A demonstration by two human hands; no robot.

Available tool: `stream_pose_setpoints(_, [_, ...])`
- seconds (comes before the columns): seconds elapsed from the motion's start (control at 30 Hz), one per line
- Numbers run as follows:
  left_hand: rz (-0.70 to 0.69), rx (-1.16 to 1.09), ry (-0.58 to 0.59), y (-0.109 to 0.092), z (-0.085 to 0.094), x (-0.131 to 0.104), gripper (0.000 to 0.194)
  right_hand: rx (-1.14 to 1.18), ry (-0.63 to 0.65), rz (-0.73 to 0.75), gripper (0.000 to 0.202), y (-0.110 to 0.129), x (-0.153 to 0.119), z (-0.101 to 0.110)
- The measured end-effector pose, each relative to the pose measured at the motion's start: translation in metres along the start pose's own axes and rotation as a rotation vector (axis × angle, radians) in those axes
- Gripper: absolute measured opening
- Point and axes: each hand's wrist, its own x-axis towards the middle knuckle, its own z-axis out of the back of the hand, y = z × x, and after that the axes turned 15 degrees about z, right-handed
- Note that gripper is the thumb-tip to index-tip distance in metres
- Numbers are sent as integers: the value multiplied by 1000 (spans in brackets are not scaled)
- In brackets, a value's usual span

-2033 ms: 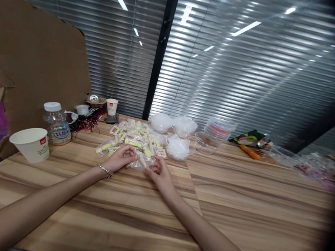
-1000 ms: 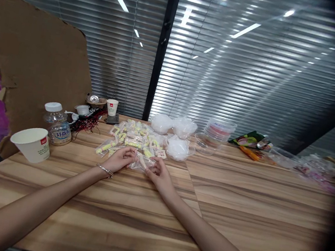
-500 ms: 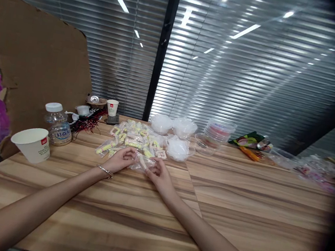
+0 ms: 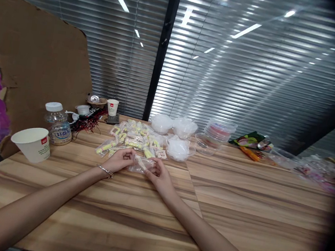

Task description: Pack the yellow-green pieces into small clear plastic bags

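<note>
Between my two hands a small clear plastic bag (image 4: 141, 165) is held by its sides, just above the wooden table. A pale narrow strip shows in it; I cannot make out what it is. My left hand (image 4: 122, 160), with a bracelet at the wrist, pinches the bag's left edge. On the opposite edge, the fingers of my right hand (image 4: 158, 172) are closed. Right behind the hands lies a pile of small clear bags (image 4: 135, 135) with yellow and pink pieces in them.
White fluffy bundles in clear plastic (image 4: 178, 148) stand behind the pile, beside stacked clear tubs (image 4: 219, 129). At left are a paper cup (image 4: 31, 146), a bottle (image 4: 60, 129) and a cardboard sheet (image 4: 46, 58). An orange-handled tool (image 4: 249, 153) lies at right.
The plastic bag is now spread flatter between my hands and its pale strip lies at a different slant. Both hands have barely moved.
</note>
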Motion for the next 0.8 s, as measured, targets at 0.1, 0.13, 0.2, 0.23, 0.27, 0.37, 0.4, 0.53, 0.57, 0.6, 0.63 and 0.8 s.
stream_pose_setpoints(0.1, [3,2,3,0,0,0,23,-1,1,-3,42,0,0,0])
stream_pose_setpoints(0.13, [2,4,1,0,0,0,23,0,1,-5,41,1,0,0])
stream_pose_setpoints(0.2, [-4,13,-12,0,-1,0,23,4,2,-7,41,0,0,0])
stream_pose_setpoints(0.23, [-7,16,-19,-1,-1,0,23,5,3,-6,41,0,0,0])
stream_pose_setpoints(0.27, [-8,19,-22,-1,-1,0,23,5,4,-5,41,-1,0,0])
stream_pose_setpoints(0.37, [14,12,-5,-1,-2,0,23,-5,6,-4,40,-2,0,0])
stream_pose_setpoints(0.4, [25,8,-2,-1,-2,0,23,-8,6,-3,38,-3,0,0])
stream_pose_setpoints(0.53, [36,19,-26,0,-2,1,22,-6,0,-4,36,-2,0,-1])
stream_pose_setpoints(0.57, [33,25,-31,1,-2,2,22,-5,-3,-4,36,-2,0,-1])
stream_pose_setpoints(0.6, [30,31,-34,1,-2,2,22,-5,-6,-5,35,-1,0,-1])
stream_pose_setpoints(0.63, [29,35,-36,1,-2,2,22,-6,-6,-7,35,-1,0,-1])
stream_pose_setpoints(0.8, [28,50,-35,-1,-2,1,22,0,-7,-11,36,0,0,-1])
